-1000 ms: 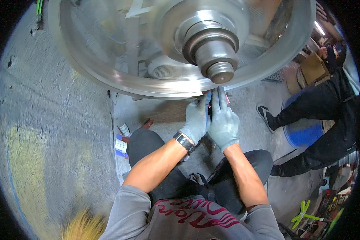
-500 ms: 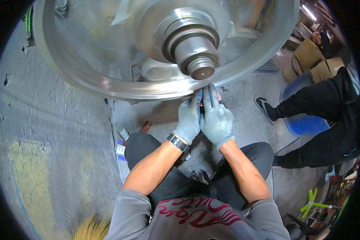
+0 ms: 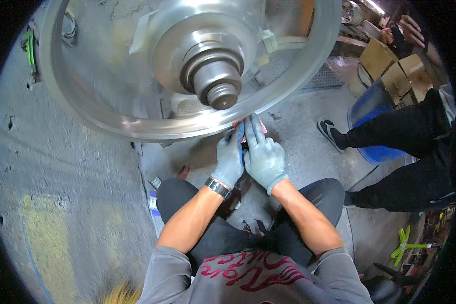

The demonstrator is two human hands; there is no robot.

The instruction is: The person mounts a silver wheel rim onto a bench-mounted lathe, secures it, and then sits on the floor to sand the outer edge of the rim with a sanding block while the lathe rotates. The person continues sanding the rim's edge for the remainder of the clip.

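A large silvery wheel rim [image 3: 177,129] hangs in front of me, its spokes smeared by spinning. From its middle a stepped metal shaft [image 3: 216,76] with a threaded end points toward me. My gloved left hand [image 3: 229,161] and gloved right hand [image 3: 265,159] are side by side at the rim's lower edge. Between their fingers is a flat reddish pad [image 3: 263,126], mostly covered by the gloves. The right hand's stretched fingers lie over it, while the left hand's fingers close on its left side. Whether the pad touches the metal is hard to make out.
At the right stands another person in black trousers [image 3: 400,126] and sandals, beside a blue drum [image 3: 377,157]. Cardboard boxes [image 3: 380,58] are behind. A bright green cross-shaped tool [image 3: 403,245] lies lower right. A small can [image 3: 155,182] is near my left knee.
In the picture, the wheel and shaft have shifted left and slightly down, along with both hands. The hands keep the pad at the rim's lower edge, and the wheel's spokes stay blurred.
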